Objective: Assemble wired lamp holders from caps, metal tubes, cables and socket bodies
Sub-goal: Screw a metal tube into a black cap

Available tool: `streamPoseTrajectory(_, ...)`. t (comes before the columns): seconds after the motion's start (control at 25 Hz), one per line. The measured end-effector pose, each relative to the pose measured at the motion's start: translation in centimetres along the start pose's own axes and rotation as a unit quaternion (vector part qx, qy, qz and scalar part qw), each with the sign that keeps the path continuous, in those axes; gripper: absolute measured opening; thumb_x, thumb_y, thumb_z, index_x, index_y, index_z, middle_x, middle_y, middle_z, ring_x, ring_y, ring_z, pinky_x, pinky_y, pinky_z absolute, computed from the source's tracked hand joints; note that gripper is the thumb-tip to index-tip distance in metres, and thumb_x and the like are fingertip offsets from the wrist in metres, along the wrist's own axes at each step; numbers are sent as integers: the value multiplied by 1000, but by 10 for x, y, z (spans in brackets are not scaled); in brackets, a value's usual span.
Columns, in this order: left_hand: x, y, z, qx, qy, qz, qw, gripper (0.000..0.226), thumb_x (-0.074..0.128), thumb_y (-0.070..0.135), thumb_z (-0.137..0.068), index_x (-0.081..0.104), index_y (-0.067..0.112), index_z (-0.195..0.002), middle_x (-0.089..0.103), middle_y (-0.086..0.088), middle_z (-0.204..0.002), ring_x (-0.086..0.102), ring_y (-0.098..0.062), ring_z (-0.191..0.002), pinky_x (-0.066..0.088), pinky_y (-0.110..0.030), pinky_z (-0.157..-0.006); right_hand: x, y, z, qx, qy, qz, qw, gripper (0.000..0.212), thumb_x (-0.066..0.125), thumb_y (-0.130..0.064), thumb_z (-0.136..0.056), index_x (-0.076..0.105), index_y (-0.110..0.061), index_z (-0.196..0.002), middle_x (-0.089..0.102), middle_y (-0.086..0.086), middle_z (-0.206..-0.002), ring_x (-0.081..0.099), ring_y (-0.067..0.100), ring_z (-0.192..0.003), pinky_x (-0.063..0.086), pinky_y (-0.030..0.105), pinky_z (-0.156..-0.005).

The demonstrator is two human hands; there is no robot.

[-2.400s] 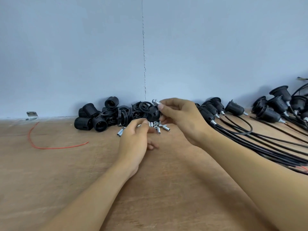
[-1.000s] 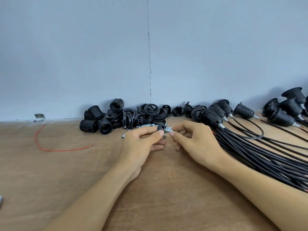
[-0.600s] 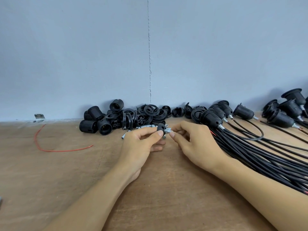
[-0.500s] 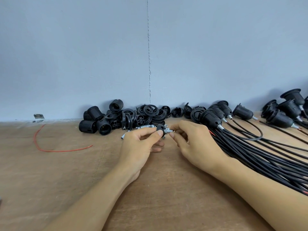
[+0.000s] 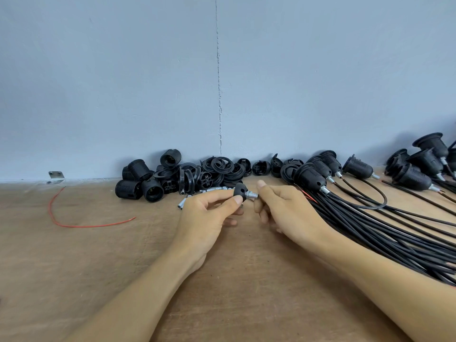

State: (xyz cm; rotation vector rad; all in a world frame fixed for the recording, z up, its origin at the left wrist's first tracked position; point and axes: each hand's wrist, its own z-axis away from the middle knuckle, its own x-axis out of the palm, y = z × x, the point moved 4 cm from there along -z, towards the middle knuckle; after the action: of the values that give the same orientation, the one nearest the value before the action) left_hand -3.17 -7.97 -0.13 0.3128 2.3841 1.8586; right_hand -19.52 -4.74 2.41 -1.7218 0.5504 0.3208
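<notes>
Your left hand (image 5: 209,218) pinches a small black domed plastic cap (image 5: 239,190) between thumb and forefinger. It holds the cap just above the brown wooden counter (image 5: 74,280), in front of the parts pile. A short silver threaded metal tube (image 5: 251,195) sticks out of the cap. Its long axis runs nearly level, left to right, and its free end points at your right hand (image 5: 283,211). That hand's thumb and curled forefinger close on the tube's tip, with the other fingers tucked below.

The cap is smooth and matte, while the tube is bright with fine ridges along it.

Behind your hands, black ribbed plastic socket bodies (image 5: 128,188) lie on their sides against the pale blue-grey wall (image 5: 148,82). They are stubby cylinders, some with an open mouth facing you. Thin black plastic rings (image 5: 222,165) are heaped just beside them. A few loose silver metal tubes (image 5: 182,206) lie on the counter close to your left hand.

To the right lie finished black lamp holders (image 5: 309,174), their silver tube ends pointing right and toward you. A glossy bundle of black round cables (image 5: 382,238) trails from them and fans across the counter beside your right forearm.

Well apart on the left, 1 thin red wire (image 5: 81,226) curves over the worn wood grain. A small metal bracket (image 5: 56,174) sits at the foot of the wall.
</notes>
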Motion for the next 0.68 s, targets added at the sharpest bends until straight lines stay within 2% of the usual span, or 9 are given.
streamPoseTrajectory(0.08,0,0,0,-4,15,10,1000,18,75,13,-91,83,29,-88,79,-1,-91,77,-18,-84,63,-32,-70,0,-2,3,-43,15,21,999,29,54,-45,-98,67,-25,-82,68,-2,-70,51,0,-50,41,23,-60)
streamPoseTrajectory(0.16,-1,-1,0,-13,24,16,1000,14,75,12,-90,83,24,-88,79,-2,-91,77,-18,-83,63,-33,-70,0,-4,6,-87,24,44,995,8,66,-35,-94,65,-27,-94,68,-5,-77,54,1,-54,40,15,-58)
streamPoseTrajectory(0.2,-1,-1,0,-15,22,14,1000,12,75,13,-90,83,22,-89,79,-2,-92,76,-18,-82,64,-34,-71,0,-3,5,-96,30,57,993,9,65,-34,-95,65,-25,-91,68,-6,-75,55,2,-55,39,13,-58)
streamPoseTrajectory(0.32,-1,-2,1,-17,18,5,1000,10,76,14,-89,83,22,-90,79,-2,-92,76,-16,-81,63,-34,-71,-2,0,2,-65,22,61,996,46,44,-51,-101,67,-21,-76,70,-2,-62,56,1,-54,37,14,-58)
streamPoseTrajectory(0.36,-2,-2,1,-17,19,7,1000,11,76,14,-90,83,22,-90,79,-3,-91,75,-16,-80,63,-33,-70,-2,1,2,-58,19,59,996,47,42,-55,-100,66,-22,-77,70,-1,-63,56,1,-54,38,14,-58)
streamPoseTrajectory(0.48,-1,-2,0,-22,21,14,999,12,75,13,-90,83,21,-89,79,-3,-91,74,-14,-77,62,-31,-69,0,2,1,-88,19,74,993,21,59,-44,-96,64,-26,-87,68,-3,-71,60,9,-61,44,20,-60)
streamPoseTrajectory(0.6,-1,-2,0,-18,18,4,1000,13,75,14,-90,83,24,-89,79,-3,-91,74,-14,-78,62,-32,-70,4,4,-1,-74,5,95,993,48,45,-55,-100,66,-20,-73,69,-1,-61,59,5,-57,41,18,-60)
streamPoseTrajectory(0.64,-1,-2,0,-17,18,4,1000,14,75,13,-91,83,25,-89,79,-3,-91,74,-14,-77,62,-32,-70,3,4,-1,-69,10,91,993,49,45,-58,-98,66,-21,-74,69,0,-62,58,5,-57,42,18,-59)
streamPoseTrajectory(0.68,-1,-2,0,-17,18,7,1000,15,75,13,-91,83,25,-88,79,-2,-91,74,-14,-77,62,-32,-70,1,4,-1,-75,21,80,994,39,52,-57,-95,65,-23,-79,69,-1,-66,57,5,-57,44,19,-58)
